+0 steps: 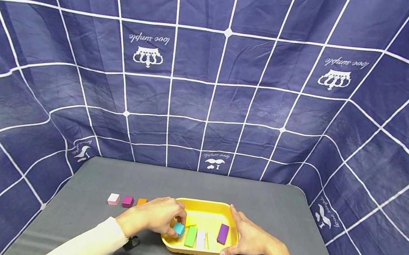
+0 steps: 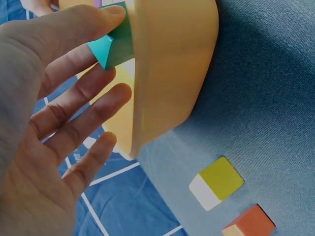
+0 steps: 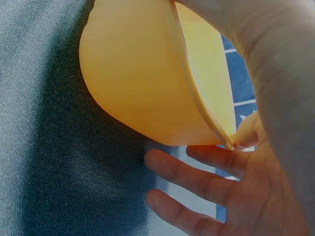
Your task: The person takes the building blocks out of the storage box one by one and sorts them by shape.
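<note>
Left hand [image 1: 160, 216]: pinches a turquoise block [image 1: 179, 229] between thumb and fingers, the gap no wider than the block itself. In the left wrist view the lower fingers are slightly bent, spread apart and clear of the block. The turquoise block is located at the left end of a yellow tray [image 1: 212, 209], within the rim; whether its underside touches the tray floor cannot be told from these angles.

Right hand [image 1: 253, 239]: holds the right end of the tray, spread wide, thumb at the near corner and forefinger at the far corner. The right wrist view shows further fingers extended loosely outside the wall. The tray sits upright on a grey tabletop [image 1: 257, 196].

Tray contents, left to right beyond the turquoise block: a yellow piece [image 1: 190, 225], lying just behind a green block [image 1: 191, 236]; a white block [image 1: 201, 239] beside the green one; a thin yellow strip [image 1: 207, 241] next to the white; and a purple block [image 1: 222, 233] set apart, nearer the right end.

Outside the tray, to its left, three blocks stand in a row on the tabletop, spaced apart: pink block [image 1: 113, 199], magenta block [image 1: 127, 201] and orange block [image 1: 142, 202], the last partly covered by the left hand.

Surroundings: a navy curtain [image 1: 198, 57] with white grid lines backs the tabletop.
</note>
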